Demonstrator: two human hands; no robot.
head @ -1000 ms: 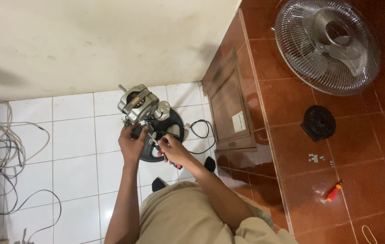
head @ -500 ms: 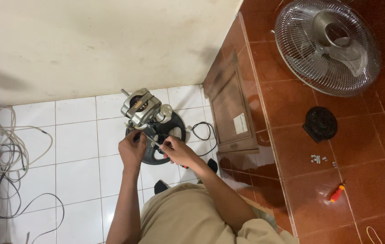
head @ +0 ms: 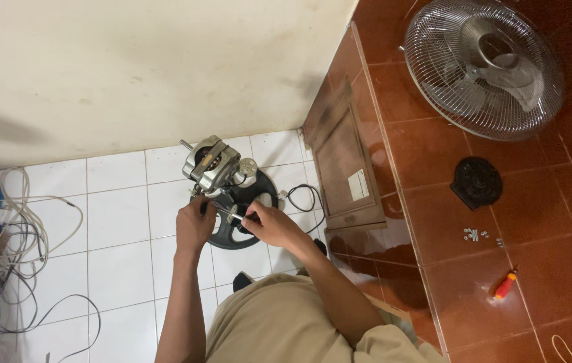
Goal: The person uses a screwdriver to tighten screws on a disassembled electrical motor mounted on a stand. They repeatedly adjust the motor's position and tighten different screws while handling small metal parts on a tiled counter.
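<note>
Right hand point(head: 269, 225) fingers pinched on a thin metal tool point(head: 227, 214), tip at the fan motor point(head: 211, 163). Left hand point(head: 194, 225) closed on the stem just below the motor. Motor stands on a round black base point(head: 242, 218). Right of the motor: wooden frame point(head: 343, 168), fan grille point(head: 484, 67), black cap point(head: 476, 181), red screwdriver point(head: 505, 285). Left of it, tangled cables point(head: 14, 255).
</note>
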